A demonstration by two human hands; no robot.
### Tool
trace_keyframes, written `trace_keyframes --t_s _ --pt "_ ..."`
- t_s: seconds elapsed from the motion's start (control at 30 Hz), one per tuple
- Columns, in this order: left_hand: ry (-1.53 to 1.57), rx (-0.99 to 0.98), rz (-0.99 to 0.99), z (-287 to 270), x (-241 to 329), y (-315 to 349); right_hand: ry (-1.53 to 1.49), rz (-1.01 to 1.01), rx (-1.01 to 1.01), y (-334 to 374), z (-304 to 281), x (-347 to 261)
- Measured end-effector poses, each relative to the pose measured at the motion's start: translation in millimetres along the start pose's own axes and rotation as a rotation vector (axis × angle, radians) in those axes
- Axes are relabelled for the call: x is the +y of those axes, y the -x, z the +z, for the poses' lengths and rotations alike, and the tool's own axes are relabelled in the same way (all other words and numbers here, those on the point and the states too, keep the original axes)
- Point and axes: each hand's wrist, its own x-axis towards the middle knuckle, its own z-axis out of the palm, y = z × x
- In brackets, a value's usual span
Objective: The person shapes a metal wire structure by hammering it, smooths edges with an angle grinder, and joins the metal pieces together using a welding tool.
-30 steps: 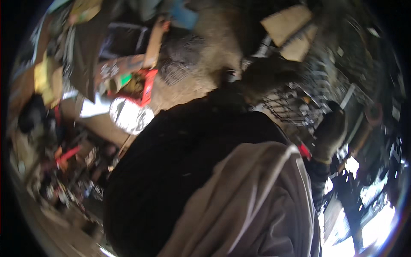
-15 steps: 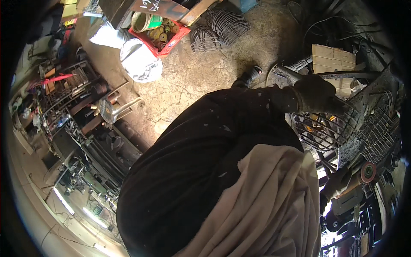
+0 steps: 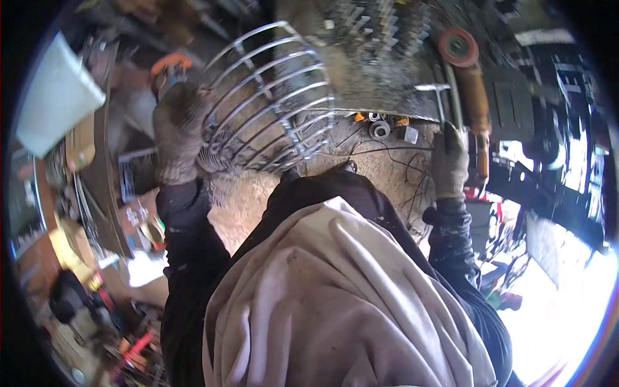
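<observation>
My left hand [image 3: 179,132], in a dirty work glove and smeared by motion, grips the left side of a rounded metal wire cage [image 3: 277,97]. The cage's curved silver bars stand tilted in front of me. My right hand [image 3: 449,161], in a pale glove, is closed around the lower end of a slim T-headed metal tool [image 3: 441,103]. Just right of it lies a grinder-like tool [image 3: 477,109] with a brown body and a red-rimmed disc [image 3: 459,48]. My right fingers are partly hidden.
Ahead is a dark metal work surface [image 3: 380,84] with several jagged metal pieces. Below its edge, round metal parts [image 3: 380,130] and dark cables [image 3: 412,171] lie on the floor. Dark metal racks [image 3: 567,97] crowd the right. A red crate [image 3: 151,232] stands at left.
My view has swung round to face the work surface. The wire cage, beneath my left hand before, now shows held out at left. My right hand now shows closed on the T-headed tool.
</observation>
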Motion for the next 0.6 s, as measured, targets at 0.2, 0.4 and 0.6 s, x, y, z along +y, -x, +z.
trace_keyframes --t_s 0.2,0.4,0.6 --pt "-0.116 -0.151 0.077 40.6 52.1 -60.8 0.100 -0.106 0.031 -19.3 -8.2 5.0" --pt "-0.260 -0.311 0.263 77.8 74.9 -98.8 0.417 -0.172 -0.008 -62.0 -12.7 4.5" --pt "-0.418 -0.433 0.345 102.1 85.9 -150.1 0.291 0.074 0.376 -46.3 -68.5 30.3"
